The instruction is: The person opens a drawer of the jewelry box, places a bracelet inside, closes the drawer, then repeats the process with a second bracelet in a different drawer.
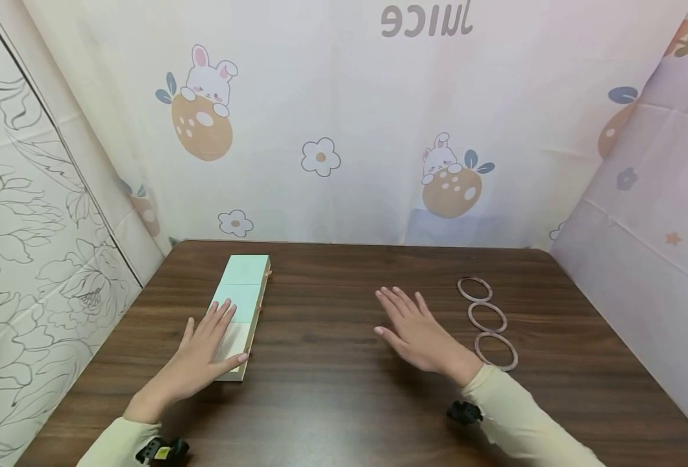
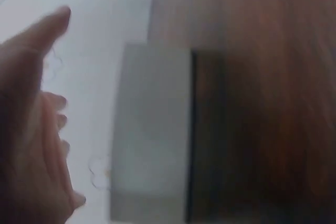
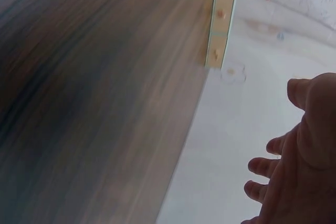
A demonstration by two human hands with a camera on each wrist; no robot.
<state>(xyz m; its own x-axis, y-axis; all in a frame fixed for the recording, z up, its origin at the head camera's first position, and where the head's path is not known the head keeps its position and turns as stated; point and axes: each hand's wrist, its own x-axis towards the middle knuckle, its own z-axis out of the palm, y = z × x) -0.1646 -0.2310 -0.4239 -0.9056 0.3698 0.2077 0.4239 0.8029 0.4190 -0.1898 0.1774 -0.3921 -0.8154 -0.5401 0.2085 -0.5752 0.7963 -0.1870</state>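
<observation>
- While its fingers lie straight and the thumb stands apart, the person's left hand grasps nothing; it seems to hover over the long box, left of centre in the frame. Whether any finger touches is hard to tell.
- The right hand, right of centre, is likewise extended, with nothing between thumb and fingers.
- The step in hand looks like a reach or a pause above the box, no grip being made; to take hold, the left fingers and thumb would need to curl about its long edges.
- Counted: two hands, one box with three top panels, and two knobs plain in the right wrist view.
- Three rings form a touching column at the right of the frame.
- All lie on one table, before a printed curtain.
</observation>
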